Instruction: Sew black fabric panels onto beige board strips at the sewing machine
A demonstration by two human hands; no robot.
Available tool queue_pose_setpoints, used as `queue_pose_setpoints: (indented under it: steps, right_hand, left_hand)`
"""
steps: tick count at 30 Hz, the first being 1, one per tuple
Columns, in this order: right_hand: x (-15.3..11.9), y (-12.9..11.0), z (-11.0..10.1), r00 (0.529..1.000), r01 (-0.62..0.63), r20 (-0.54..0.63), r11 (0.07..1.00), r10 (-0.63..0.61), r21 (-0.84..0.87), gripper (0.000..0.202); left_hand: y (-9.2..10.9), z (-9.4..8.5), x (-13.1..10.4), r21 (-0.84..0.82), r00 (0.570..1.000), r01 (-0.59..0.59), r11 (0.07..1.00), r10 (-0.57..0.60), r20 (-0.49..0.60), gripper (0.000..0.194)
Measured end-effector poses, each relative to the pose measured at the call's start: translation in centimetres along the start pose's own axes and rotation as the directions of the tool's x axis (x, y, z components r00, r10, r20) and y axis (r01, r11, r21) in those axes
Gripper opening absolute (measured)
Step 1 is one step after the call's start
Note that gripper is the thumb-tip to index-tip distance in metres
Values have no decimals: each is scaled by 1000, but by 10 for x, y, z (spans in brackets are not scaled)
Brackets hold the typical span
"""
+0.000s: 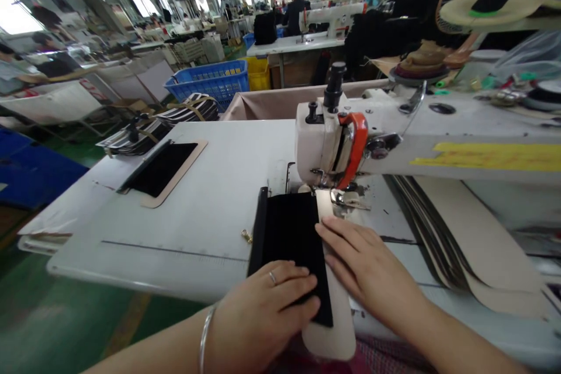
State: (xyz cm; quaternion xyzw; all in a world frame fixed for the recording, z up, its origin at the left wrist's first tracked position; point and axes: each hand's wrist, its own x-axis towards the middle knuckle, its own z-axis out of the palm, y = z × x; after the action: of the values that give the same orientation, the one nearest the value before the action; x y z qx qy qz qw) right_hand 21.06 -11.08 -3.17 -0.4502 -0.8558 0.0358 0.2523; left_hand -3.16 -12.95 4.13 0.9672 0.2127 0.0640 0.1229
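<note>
1. Black fabric panel (291, 239) lies flat on a beige backing piece (333, 327) at the near edge of the counter (197, 210), its far end just under the presser foot (346, 197) of the sewing machine (350, 140).
2. That machine stands along the right side of the counter; beige strips (477, 245) fan out beneath its arm.
3. A second black-and-beige piece (164, 170) rests near the far left corner, well apart from the hands.
4. Left hand (263, 310) presses flat on the panel's near end, fingers (298, 286) spread open, gripping nothing.
5. Right hand (363, 266) lies flat beside the panel's right edge on the backing, fingers (337, 231) extended toward the foot, likewise not clenched.
6. A small brass ring (246, 236) sits just left of the panel.
</note>
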Motion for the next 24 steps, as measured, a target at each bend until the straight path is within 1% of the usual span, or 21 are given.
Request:
queue_pose_setpoints:
  steps: [3,6,9,13,14,16,18,20,22,24]
  right_hand:
    - [-1,-1,-2,999,-27,24,1000,27,16,43]
    - [0,0,-2,998,-35,55,999,33,22,43]
    - [1,0,-3,997,-37,68,999,36,27,43]
    - [1,-1,-4,998,-37,52,999,35,36,43]
    - [1,-1,-4,998,-37,50,999,35,36,43]
    - [1,-2,-4,998,-38,49,999,37,32,43]
    - [1,-2,-4,998,-35,46,999,34,25,43]
    - [1,-2,-3,998,-33,49,999,32,15,42]
    - [0,-1,-2,998,-28,49,1000,27,5,42]
    - [0,-1,-1,999,-18,41,1000,19,-12,43]
  left_hand:
    - [5,5,-10,60,998,-57,997,58,-22,32]
    - [1,7,-8,107,991,-112,988,119,-61,29]
    - [-1,6,-7,94,987,-133,987,141,-76,28]
    - [3,7,-10,85,985,-144,986,151,-79,28]
    - [3,7,-10,79,988,-132,988,137,-66,29]
    - [1,3,-6,10,996,-83,996,83,-29,28]
    - [-8,-3,5,-53,1000,-5,999,4,-31,26]
    - [-26,-8,21,-18,992,97,995,-98,-78,26]
    - [-49,-10,39,83,972,205,975,-193,-135,30]
    - [-71,-8,55,116,959,266,957,-251,-129,34]
